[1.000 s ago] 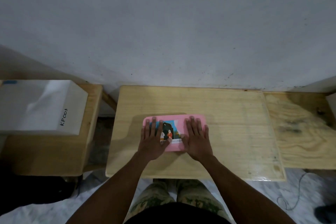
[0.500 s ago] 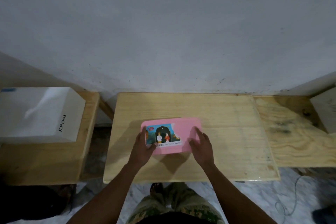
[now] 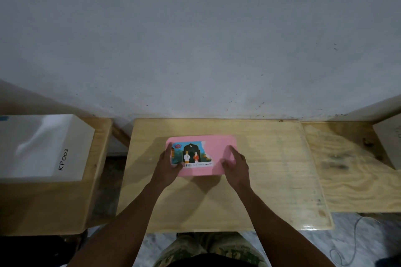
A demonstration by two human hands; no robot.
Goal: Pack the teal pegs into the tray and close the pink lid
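Both hands grip the short ends of the pink lid (image 3: pixel 217 154) near the middle of the counter (image 3: pixel 271 169) — left hand (image 3: pixel 167 169) and right hand (image 3: pixel 236 168) with fingers curled over its edges — so closing looks done, with no teal pegs visible outside.
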